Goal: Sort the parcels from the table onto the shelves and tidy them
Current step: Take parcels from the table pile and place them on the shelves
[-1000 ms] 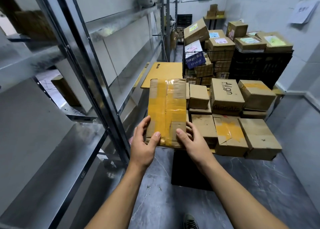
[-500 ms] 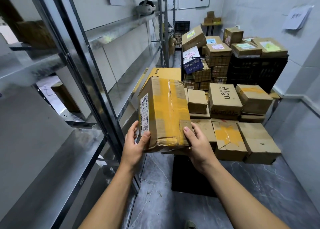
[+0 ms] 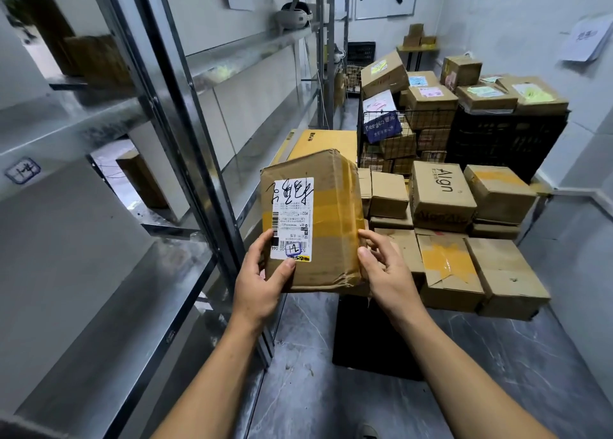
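Note:
I hold a brown cardboard parcel (image 3: 326, 226) wrapped with yellow tape in front of me, its white shipping label with black handwriting facing me. My left hand (image 3: 260, 281) grips its lower left corner, thumb on the label. Along the parcel's lower right edge, my right hand (image 3: 386, 271) grips with the thumb on the front. Behind it, several more taped parcels (image 3: 447, 263) are stacked on the table, which they hide. The metal shelves (image 3: 109, 282) run along my left.
A wire basket (image 3: 403, 140) and a black crate (image 3: 507, 140) piled with labelled boxes stand behind the table. A large flat yellow carton (image 3: 326, 142) lies by the shelf. A shelf upright (image 3: 185, 147) stands just left of the parcel. A handwritten tag (image 3: 22, 170) marks the shelf edge.
I have lifted the parcel off the stack and turned it so the labelled side faces me. My view has shifted slightly to the left, toward the shelves.

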The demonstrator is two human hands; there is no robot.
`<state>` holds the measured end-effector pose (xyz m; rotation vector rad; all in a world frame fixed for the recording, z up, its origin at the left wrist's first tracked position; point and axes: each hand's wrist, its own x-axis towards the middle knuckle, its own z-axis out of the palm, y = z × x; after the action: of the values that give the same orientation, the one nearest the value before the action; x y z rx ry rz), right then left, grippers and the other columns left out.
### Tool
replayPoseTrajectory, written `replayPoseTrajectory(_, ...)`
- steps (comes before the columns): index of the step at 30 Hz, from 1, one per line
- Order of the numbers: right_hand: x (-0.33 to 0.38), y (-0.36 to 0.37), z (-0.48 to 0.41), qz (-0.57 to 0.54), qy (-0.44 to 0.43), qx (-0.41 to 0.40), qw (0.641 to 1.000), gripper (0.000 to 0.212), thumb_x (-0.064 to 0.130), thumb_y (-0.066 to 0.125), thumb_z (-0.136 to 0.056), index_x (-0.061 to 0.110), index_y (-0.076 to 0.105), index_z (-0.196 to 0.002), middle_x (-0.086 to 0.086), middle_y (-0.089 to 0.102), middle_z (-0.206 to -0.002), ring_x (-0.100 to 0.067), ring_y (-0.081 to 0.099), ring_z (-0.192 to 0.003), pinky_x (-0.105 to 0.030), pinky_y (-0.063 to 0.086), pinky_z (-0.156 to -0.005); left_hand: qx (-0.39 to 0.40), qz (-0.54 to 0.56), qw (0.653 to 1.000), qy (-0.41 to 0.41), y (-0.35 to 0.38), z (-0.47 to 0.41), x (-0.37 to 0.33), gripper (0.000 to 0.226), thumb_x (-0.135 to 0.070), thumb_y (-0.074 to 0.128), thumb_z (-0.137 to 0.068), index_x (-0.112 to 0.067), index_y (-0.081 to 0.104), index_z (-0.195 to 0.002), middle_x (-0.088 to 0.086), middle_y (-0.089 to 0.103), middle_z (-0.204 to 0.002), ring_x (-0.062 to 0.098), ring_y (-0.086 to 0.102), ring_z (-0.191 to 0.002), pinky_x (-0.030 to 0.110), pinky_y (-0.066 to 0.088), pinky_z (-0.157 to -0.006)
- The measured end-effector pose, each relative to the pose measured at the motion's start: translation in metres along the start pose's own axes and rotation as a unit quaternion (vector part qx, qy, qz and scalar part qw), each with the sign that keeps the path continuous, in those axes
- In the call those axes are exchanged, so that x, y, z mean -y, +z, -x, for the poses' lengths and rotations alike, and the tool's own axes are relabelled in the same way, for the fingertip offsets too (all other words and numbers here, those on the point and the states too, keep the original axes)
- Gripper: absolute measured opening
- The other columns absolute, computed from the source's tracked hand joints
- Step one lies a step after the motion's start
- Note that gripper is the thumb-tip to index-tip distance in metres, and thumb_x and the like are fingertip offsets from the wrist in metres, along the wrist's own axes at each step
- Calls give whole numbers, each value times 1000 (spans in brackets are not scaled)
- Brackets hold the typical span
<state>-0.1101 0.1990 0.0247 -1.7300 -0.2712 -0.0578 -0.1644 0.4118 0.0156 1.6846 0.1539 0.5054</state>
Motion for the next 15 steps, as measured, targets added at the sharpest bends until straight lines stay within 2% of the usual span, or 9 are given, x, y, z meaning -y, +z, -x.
replayPoseTrajectory(2,4,-2,2,-16,18,28,999,28,46,58,-96,55,55,-122,9,49,-134,-11,54,-124,-47,52,-102,-4,-22,1000,7,-2,2,-2,62,-42,75,-75,-44,50,-132,-8,57,-134,6,57,-120,39,48,-103)
replayPoseTrajectory(5,11,-4,7,-44,17,88,995,47,67,65,-79,69,46,-121,5,47,-144,-10,53,-127,-42,52,-102,-12,-72,997,30,-2,7,-10,59,-35,74,-79,-46,49,-132,-15,55,-132,-3,54,-118,32,49,-99)
replayPoseTrajectory(8,12,-3,13,-39,-2,90,995,59,60,71,-71,70,41,-121,15,50,-138,-1,54,-122,-34,50,-102,-23,-102,993,48,0,16,-16,59,-30,76,-83,-51,47,-130,-24,52,-127,-6,52,-117,36,53,-94)
replayPoseTrajectory(11,10,1,16,-56,-13,65,996,60,40,74,-76,61,43,-123,21,55,-130,3,58,-116,-35,51,-103,-34,-125,990,61,-1,25,-21,61,-34,72,-79,-58,45,-128,-31,49,-125,-1,52,-119,39,53,-93)
replayPoseTrajectory(15,12,6,19,-58,-20,76,995,63,36,77,-79,63,41,-123,19,56,-131,6,58,-116,-37,50,-104,-60,-139,986,66,0,36,-27,61,-33,70,-79,-51,47,-132,-23,50,-128,0,52,-120,38,51,-98)
